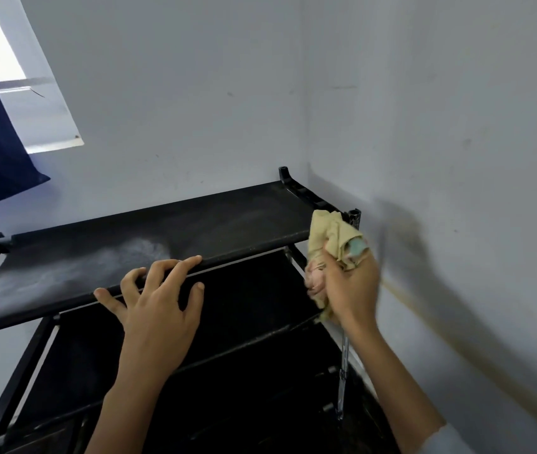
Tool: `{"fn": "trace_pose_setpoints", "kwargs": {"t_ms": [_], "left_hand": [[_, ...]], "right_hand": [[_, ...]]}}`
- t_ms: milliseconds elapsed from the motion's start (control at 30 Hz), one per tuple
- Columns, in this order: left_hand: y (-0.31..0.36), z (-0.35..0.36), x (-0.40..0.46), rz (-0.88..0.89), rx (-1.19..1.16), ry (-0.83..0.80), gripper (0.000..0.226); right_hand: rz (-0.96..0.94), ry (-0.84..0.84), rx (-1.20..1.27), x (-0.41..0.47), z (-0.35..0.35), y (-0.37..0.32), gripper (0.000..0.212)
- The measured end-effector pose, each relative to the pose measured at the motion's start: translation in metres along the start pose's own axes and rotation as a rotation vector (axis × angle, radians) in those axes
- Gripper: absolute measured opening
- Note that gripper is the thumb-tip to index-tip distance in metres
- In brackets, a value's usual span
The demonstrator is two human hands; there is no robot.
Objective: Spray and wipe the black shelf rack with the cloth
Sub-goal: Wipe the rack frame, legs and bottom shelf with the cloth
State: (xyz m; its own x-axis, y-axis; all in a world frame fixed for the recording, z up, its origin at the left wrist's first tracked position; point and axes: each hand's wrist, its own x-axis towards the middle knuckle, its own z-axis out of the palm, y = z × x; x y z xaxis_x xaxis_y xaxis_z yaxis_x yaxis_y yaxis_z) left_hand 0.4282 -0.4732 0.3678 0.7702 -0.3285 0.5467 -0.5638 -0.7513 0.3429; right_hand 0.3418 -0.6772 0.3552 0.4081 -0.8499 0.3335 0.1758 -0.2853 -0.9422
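Side wall [457, 158] tight beside rack [228, 221] end

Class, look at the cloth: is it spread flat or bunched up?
Bunched up. The cloth sits crumpled in the right hand, whose fingers curl round it, folds sticking out above the fist beside the shelf rack.

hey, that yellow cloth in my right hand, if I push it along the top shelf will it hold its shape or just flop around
Probably flop: the cloth is bunched in folds where the right hand grips it, so it looks soft and limp. It likely weighs very little. It may drag rather than slide, since the top shelf seems a matte fabric with a pale dusty or sprayed patch.
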Motion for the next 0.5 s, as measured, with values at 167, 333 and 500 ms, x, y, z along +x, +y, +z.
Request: {"fn": "trace_pose_setpoints", "kwargs": {"t_ms": [167,333,500], "left_hand": [[0.0,0.001,0.002,-0.014,0.019,0.009,0.035],[-0.001,0.002,0.002,-0.012,0.029,0.008,0.037],[0.0,0.003,0.003,-0.017,0.046,0.006,0.036]], "right_hand": [[-0.085,-0.386,-0.013,-0.043,0.011,-0.006,0.036],[0.055,0.007,0.031,-0.003,0.002,0.015,0.017],[0.051,-0.174,0.046,-0.036,0.015,0.02,0.029]]}}
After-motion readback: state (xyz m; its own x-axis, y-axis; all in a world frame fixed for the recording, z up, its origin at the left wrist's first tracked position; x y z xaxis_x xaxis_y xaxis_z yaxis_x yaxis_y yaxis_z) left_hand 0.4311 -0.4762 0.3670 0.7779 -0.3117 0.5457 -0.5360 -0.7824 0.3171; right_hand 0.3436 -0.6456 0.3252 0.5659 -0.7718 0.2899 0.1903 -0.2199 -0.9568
